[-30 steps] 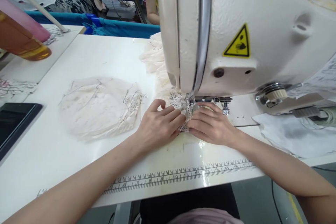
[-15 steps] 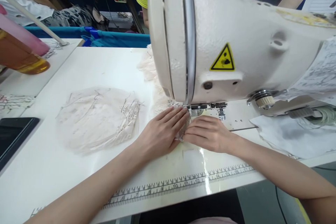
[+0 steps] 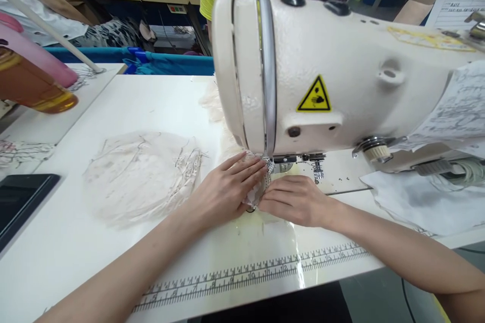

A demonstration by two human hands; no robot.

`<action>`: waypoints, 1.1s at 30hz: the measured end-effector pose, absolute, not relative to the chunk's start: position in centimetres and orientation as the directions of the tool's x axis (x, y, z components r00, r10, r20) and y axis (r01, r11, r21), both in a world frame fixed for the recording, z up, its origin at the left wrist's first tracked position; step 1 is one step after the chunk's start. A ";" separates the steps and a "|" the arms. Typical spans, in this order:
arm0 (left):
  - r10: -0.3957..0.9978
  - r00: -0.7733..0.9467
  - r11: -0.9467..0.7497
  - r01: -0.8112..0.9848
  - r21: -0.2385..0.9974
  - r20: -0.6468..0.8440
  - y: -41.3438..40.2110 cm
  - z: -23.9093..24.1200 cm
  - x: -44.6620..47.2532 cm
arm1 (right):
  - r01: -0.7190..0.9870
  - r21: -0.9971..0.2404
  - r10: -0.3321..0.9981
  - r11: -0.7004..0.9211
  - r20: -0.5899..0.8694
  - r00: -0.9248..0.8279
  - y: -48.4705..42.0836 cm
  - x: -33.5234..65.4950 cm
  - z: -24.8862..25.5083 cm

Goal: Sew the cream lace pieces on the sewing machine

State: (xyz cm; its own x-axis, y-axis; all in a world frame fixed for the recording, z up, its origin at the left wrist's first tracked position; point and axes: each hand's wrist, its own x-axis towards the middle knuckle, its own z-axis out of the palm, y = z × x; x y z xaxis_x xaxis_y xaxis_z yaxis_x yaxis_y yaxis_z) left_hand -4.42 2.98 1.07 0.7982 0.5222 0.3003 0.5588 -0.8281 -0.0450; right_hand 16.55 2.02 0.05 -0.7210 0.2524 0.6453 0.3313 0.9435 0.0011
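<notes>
A piece of pale lace fabric (image 3: 256,191) lies under the head of the white sewing machine (image 3: 352,75), by the presser foot. Flat on the fabric's left side rests my left hand (image 3: 232,185), its fingers stretched towards the needle area. My right hand (image 3: 294,201) is closed at the fabric's right edge, fingers pressed together and thumb hidden. More pale fabric (image 3: 212,101) is bunched behind the machine head. The needle itself is hidden behind the fingers and the machine.
To the left lies a sheer pale lace piece (image 3: 140,176) with loose threads. A dark phone (image 3: 25,207) and a bottle of amber liquid (image 3: 41,91) are at far left. White cloth (image 3: 424,207) lies right. A printed ruler (image 3: 250,275) runs along the front edge. Co-workers sit beyond.
The view has shifted slightly, so the scene sits a little lower. Both hands stay by the machine foot, and more lace shows between them now.
</notes>
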 end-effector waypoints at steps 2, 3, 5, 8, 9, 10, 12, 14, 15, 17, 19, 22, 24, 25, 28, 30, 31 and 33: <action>0.524 0.797 -0.828 0.559 -0.038 0.301 3.0 1.1 -4.4 | 0.326 0.011 0.242 0.945 0.648 -0.723 2.1 16.5 0.0; 0.526 0.795 -0.828 0.560 -0.033 0.301 3.0 1.1 -4.4 | 0.323 0.015 0.236 0.946 0.650 -0.722 2.1 16.5 0.0; 0.535 0.789 -0.822 0.569 -0.028 0.301 3.0 1.1 -4.4 | 0.318 0.015 0.231 0.948 0.657 -0.718 2.1 16.6 0.0; 0.560 0.776 -0.804 0.594 -0.037 0.289 2.9 1.1 -4.3 | 0.319 0.007 0.236 0.948 0.659 -0.714 2.2 16.8 -0.2; 0.567 0.773 -0.799 0.601 -0.040 0.284 2.8 1.1 -4.2 | 0.323 0.006 0.241 0.946 0.654 -0.717 2.2 16.9 -0.2; 0.573 0.770 -0.794 0.606 -0.044 0.280 2.7 1.1 -4.2 | 0.330 0.007 0.248 0.944 0.645 -0.723 2.2 17.0 -0.3; 0.580 0.765 -0.786 0.616 -0.055 0.279 2.5 1.1 -4.0 | 0.346 0.011 0.266 0.938 0.618 -0.740 2.2 17.3 -0.5; 0.586 0.759 -0.776 0.626 -0.072 0.284 2.3 1.1 -3.8 | 0.366 0.009 0.291 0.931 0.588 -0.755 2.1 17.7 -0.8; 0.587 0.757 -0.772 0.630 -0.082 0.287 2.2 1.1 -3.6 | 0.377 0.005 0.306 0.926 0.574 -0.760 2.1 17.8 -0.8; 0.588 0.755 -0.767 0.635 -0.097 0.290 2.1 1.1 -3.4 | 0.400 -0.006 0.337 0.916 0.550 -0.764 2.0 18.1 -0.9; 0.594 0.750 -0.759 0.642 -0.105 0.292 1.9 1.0 -3.2 | 0.426 -0.008 0.365 0.905 0.531 -0.765 2.0 18.3 -0.9; 0.612 0.734 -0.742 0.661 -0.106 0.296 1.7 0.9 -2.9 | 0.447 0.015 0.374 0.894 0.525 -0.765 2.1 18.5 -0.6; 0.620 0.723 -0.733 0.673 -0.105 0.304 1.5 0.7 -2.7 | 0.450 0.043 0.361 0.892 0.532 -0.766 2.2 18.6 -0.4; 0.623 0.718 -0.729 0.677 -0.101 0.311 1.5 0.7 -2.7 | 0.454 0.057 0.356 0.889 0.535 -0.766 2.3 18.7 -0.3; 0.634 0.697 -0.716 0.693 -0.084 0.335 1.3 0.7 -2.5 | 0.483 0.105 0.357 0.869 0.544 -0.759 2.3 18.7 0.2; 0.645 0.685 -0.707 0.703 -0.075 0.340 1.2 0.7 -2.4 | 0.515 0.138 0.364 0.846 0.557 -0.747 2.3 18.8 0.6; 0.648 0.681 -0.704 0.707 -0.074 0.340 1.2 0.7 -2.4 | 0.530 0.150 0.368 0.835 0.563 -0.740 2.3 18.7 0.8; 0.652 0.679 -0.699 0.711 -0.080 0.338 1.2 0.8 -2.3 | 0.550 0.173 0.370 0.817 0.575 -0.730 2.3 18.7 1.0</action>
